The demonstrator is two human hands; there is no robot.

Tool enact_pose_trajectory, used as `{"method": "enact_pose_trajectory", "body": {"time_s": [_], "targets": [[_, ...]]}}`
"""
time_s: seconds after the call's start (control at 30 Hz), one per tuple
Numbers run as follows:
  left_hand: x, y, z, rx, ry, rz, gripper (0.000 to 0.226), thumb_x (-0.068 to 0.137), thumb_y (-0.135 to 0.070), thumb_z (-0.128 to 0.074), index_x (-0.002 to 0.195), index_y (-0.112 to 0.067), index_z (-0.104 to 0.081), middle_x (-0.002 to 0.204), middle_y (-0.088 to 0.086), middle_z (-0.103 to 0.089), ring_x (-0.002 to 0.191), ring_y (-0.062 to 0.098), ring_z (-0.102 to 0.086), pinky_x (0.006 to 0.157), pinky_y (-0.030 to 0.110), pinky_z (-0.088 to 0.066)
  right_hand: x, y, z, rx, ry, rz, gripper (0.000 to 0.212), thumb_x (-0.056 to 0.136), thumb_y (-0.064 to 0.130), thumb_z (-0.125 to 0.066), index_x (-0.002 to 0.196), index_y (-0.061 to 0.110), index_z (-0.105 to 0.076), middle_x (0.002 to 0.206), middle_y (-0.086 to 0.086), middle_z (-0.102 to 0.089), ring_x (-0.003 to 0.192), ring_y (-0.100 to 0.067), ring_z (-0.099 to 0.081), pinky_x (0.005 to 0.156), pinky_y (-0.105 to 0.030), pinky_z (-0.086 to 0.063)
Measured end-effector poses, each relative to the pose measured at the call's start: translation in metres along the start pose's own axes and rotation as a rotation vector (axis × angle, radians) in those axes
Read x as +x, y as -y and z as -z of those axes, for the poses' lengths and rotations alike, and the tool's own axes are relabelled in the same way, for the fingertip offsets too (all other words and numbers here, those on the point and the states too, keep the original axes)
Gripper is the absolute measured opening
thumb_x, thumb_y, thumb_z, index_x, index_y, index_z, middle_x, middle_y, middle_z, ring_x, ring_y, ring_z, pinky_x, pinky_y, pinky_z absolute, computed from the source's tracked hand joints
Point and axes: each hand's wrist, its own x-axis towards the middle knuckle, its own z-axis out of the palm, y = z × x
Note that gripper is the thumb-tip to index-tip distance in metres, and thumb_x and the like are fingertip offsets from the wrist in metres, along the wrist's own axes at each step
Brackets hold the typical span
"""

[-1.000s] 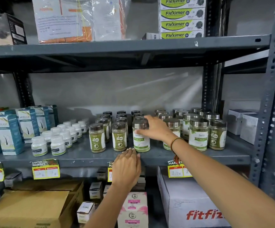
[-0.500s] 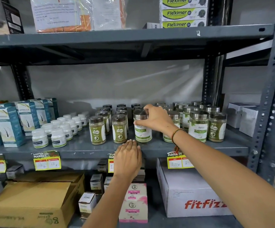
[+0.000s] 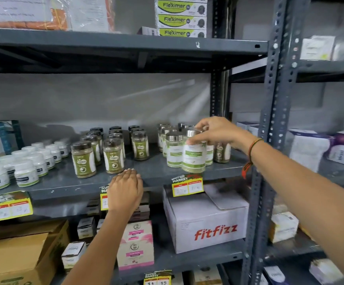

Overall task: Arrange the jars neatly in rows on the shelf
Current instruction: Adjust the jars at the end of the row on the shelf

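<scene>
- Silver-lidded jar (image 3: pixel 193 153), green and white label: the right hand (image 3: pixel 218 131) is gripping it at the lid, upright, at the front edge of the grey shelf (image 3: pixel 156 173).
- Matching silver-lidded jars (image 3: pixel 174 150): standing just beside and behind it; the open slot is lying to the rear, so the right hand is nearest.
- Left hand (image 3: pixel 124 189): resting flat and empty on the shelf lip, near the dark-lidded jars (image 3: pixel 113 155).
</scene>
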Motion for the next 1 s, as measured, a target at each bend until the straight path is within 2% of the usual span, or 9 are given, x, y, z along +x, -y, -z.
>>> {"method": "enact_pose_trajectory", "body": {"time_s": [0.1, 0.13, 0.23, 0.33, 0.47, 0.6, 0.83, 0.9, 1.0], "targets": [[0.001, 0.001, -0.001, -0.003, 0.003, 0.000, 0.049, 0.094, -0.030, -0.031, 0.114, -0.002, -0.066, 0.118, 0.016, -0.068, 0.115, 0.028, -0.061, 0.101, 0.041, -0.046, -0.003, -0.026, 0.037, -0.155, -0.071, -0.089, 0.069, 0.049, 0.061, -0.087, 0.093, 0.012, -0.072, 0.082, 0.010, -0.069, 0.069, -0.007, -0.069, 0.055, -0.028, -0.062], [0.001, 0.001, -0.001, -0.005, -0.002, 0.003, 0.050, 0.094, -0.030, -0.030, 0.114, -0.001, -0.066, 0.117, 0.016, -0.068, 0.114, 0.028, -0.061, 0.100, 0.042, -0.046, -0.004, -0.035, 0.047, -0.207, -0.077, -0.120, 0.067, 0.049, 0.062, -0.086, 0.086, 0.008, -0.071, 0.074, 0.008, -0.068, 0.060, -0.007, -0.066, 0.050, -0.026, -0.060], [0.000, 0.001, -0.004, -0.011, -0.019, 0.012, 0.049, 0.093, -0.030, -0.031, 0.112, -0.001, -0.067, 0.115, 0.017, -0.069, 0.112, 0.029, -0.062, 0.100, 0.043, -0.046, -0.004, -0.055, 0.069, -0.367, -0.088, -0.189, 0.055, 0.051, 0.065, -0.082, 0.056, 0.017, -0.054, 0.055, -0.002, -0.058, 0.051, -0.016, -0.056, 0.046, -0.024, -0.049], [0.000, -0.001, -0.006, -0.017, -0.043, 0.024, 0.047, 0.093, -0.029, -0.034, 0.110, -0.001, -0.068, 0.113, 0.017, -0.070, 0.110, 0.030, -0.063, 0.099, 0.043, -0.046, -0.002, -0.070, 0.080, -0.437, -0.098, -0.247, 0.061, 0.054, 0.057, -0.084, 0.045, 0.018, -0.038, 0.045, -0.001, -0.043, 0.047, -0.018, -0.050, 0.048, -0.029, -0.047], [-0.001, -0.002, -0.007, -0.019, -0.066, 0.053, 0.046, 0.093, -0.030, -0.035, 0.110, -0.003, -0.068, 0.113, 0.015, -0.070, 0.110, 0.029, -0.063, 0.099, 0.043, -0.046, 0.006, -0.080, 0.079, -0.491, -0.107, -0.319, 0.052, 0.054, 0.050, -0.088, 0.046, 0.016, -0.050, 0.040, 0.003, -0.053, 0.040, -0.012, -0.058, 0.038, -0.018, -0.041], [-0.001, -0.002, -0.010, -0.012, -0.087, 0.063, 0.046, 0.092, -0.029, -0.036, 0.110, -0.003, -0.069, 0.111, 0.015, -0.071, 0.108, 0.029, -0.064, 0.098, 0.044, -0.045, 0.018, -0.088, 0.072, -0.512, -0.064, -0.384, 0.050, 0.054, 0.046, -0.090, 0.051, 0.013, -0.053, 0.049, -0.002, -0.060, 0.042, -0.016, -0.068, 0.043, -0.023, -0.051], [-0.001, -0.004, -0.012, -0.003, -0.104, 0.087, 0.046, 0.091, -0.030, -0.036, 0.108, -0.003, -0.070, 0.109, 0.014, -0.072, 0.106, 0.030, -0.065, 0.096, 0.044, -0.046, 0.031, -0.088, 0.070, -0.581, -0.007, -0.415, 0.049, 0.056, 0.048, -0.088, 0.056, 0.015, -0.052, 0.052, -0.001, -0.060, 0.039, -0.015, -0.067, 0.041, -0.022, -0.047], [-0.001, -0.003, -0.013, -0.002, -0.099, 0.085, 0.046, 0.092, -0.030, -0.035, 0.108, -0.003, -0.069, 0.110, 0.014, -0.072, 0.107, 0.029, -0.064, 0.096, 0.044, -0.046, 0.033, -0.086, 0.069, -0.607, 0.018, -0.408, 0.047, 0.060, 0.047, -0.087, 0.067, 0.012, -0.056, 0.063, -0.003, -0.063, 0.047, -0.018, -0.070, 0.044, -0.026, -0.053], [-0.001, -0.003, -0.012, 0.005, -0.095, 0.081, 0.046, 0.092, -0.030, -0.035, 0.108, -0.003, -0.069, 0.110, 0.014, -0.072, 0.107, 0.029, -0.064, 0.097, 0.044, -0.046, 0.032, -0.082, 0.066, -0.634, 0.061, -0.394, 0.048, 0.070, 0.043, -0.084, 0.090, 0.008, -0.058, 0.083, -0.006, -0.061, 0.068, -0.024, -0.073, 0.063, -0.035, -0.062]]}}
